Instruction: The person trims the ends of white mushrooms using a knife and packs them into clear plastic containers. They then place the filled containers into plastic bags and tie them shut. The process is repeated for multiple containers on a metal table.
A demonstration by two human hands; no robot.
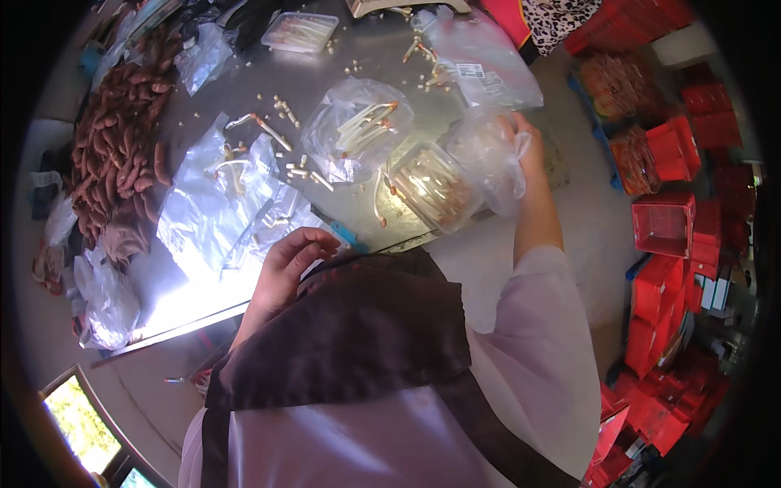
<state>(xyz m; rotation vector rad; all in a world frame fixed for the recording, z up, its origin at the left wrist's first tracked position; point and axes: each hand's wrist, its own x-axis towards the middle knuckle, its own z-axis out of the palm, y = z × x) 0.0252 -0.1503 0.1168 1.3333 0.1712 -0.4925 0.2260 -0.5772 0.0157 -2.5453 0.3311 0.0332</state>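
Note:
My right hand is at the table's right side, its fingers closed on a crumpled clear plastic bag. What the bag holds is hard to make out. Beside it, a clear plastic tray is filled with pale, cut vegetable stems. Near the front edge my left hand hovers with loosely curled fingers and nothing visible in it. A knife with a blue handle lies just right of those fingers. Another clear bag, with pale stems and reddish ends on it, rests behind the tray.
Plastic sheets with scraps cover the metal table at left, before a heap of reddish-brown tubers. A filled plastic box stands at the back. A flat plastic packet lies back right. Red crates line the right.

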